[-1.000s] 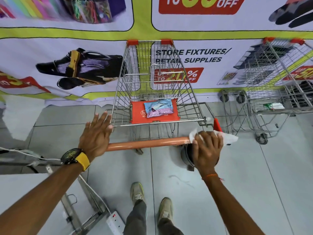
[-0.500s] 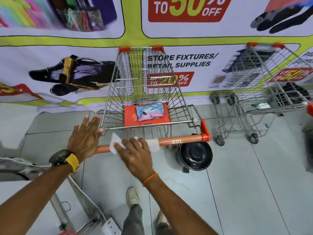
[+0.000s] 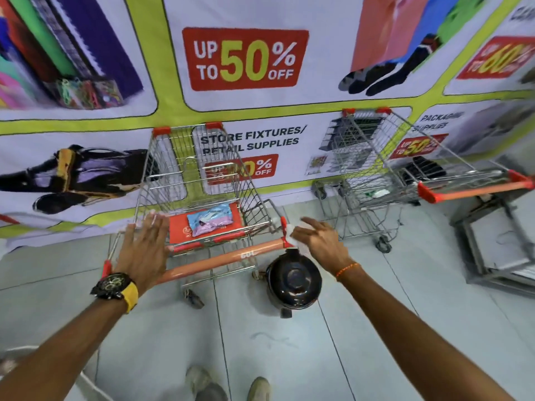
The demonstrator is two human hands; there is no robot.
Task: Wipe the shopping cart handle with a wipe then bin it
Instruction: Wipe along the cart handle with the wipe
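Fingers of the right hand [image 3: 320,241] pressed the white wipe [image 3: 292,237] against the handle's [image 3: 220,260] right end, the left hand [image 3: 143,251] lay flat and spread, and the bin [image 3: 293,282] below waited unused.

Wall banner [image 3: 260,13] reads "UP TO 50% OFF".

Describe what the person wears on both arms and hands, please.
Both forearms are bare, with no sleeves and no gloves. The left hand has a chunky black wristwatch with a yellow strap on its wrist. The right hand has a thin orange thread bracelet around its wrist.
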